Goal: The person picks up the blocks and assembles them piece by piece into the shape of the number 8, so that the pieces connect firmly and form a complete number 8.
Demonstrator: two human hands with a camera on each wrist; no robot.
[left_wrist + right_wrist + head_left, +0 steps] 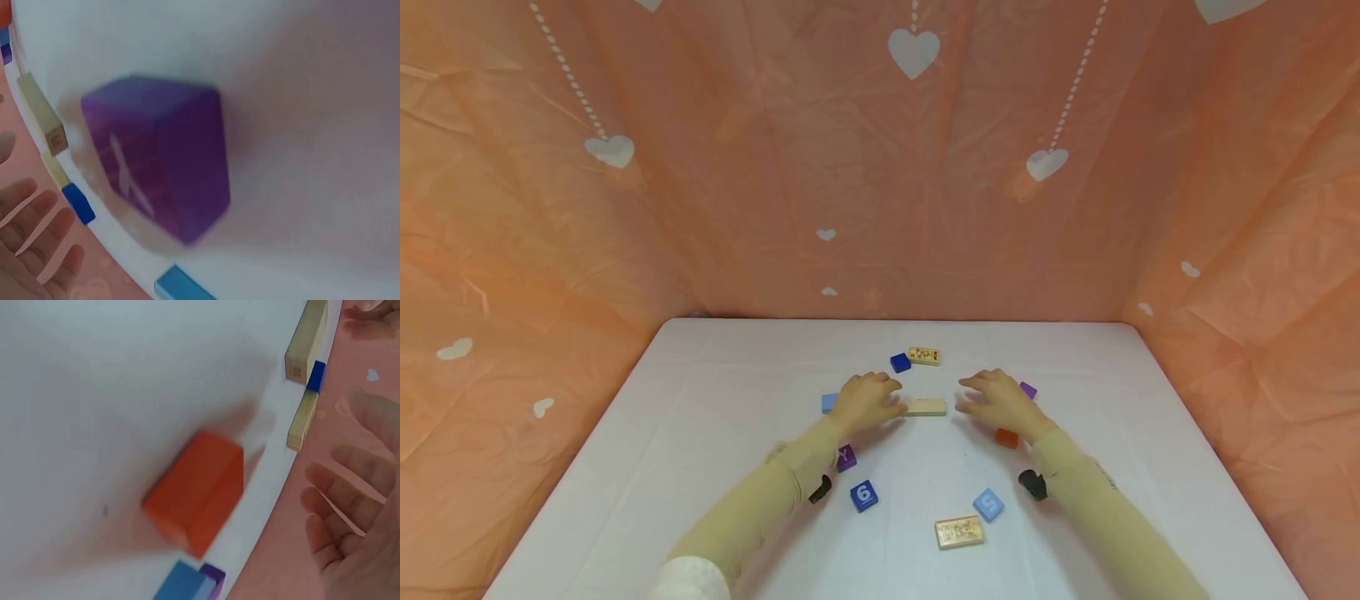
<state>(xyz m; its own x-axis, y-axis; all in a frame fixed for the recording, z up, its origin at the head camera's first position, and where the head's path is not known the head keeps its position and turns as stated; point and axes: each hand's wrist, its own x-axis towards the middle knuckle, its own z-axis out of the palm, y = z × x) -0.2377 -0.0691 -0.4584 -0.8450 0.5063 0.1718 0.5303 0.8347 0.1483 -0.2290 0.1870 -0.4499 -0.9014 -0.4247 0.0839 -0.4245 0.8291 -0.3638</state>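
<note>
A plain pale wooden block lies flat between my two hands at mid-table. Just left of it is my left hand, fingers spread and relaxed, with the thumb side close to the block's left end. My right hand hovers to the block's right, its fingers loosely extended and holding nothing. In the left wrist view a purple letter block stands near the camera, with the fingers apart from it. An orange block shows large in the right wrist view, below the right hand's wrist.
A dark blue block and a printed wooden block lie behind. Nearer me are a blue "6" block, a light blue block and another printed wooden block. A light blue block and purple block flank the hands.
</note>
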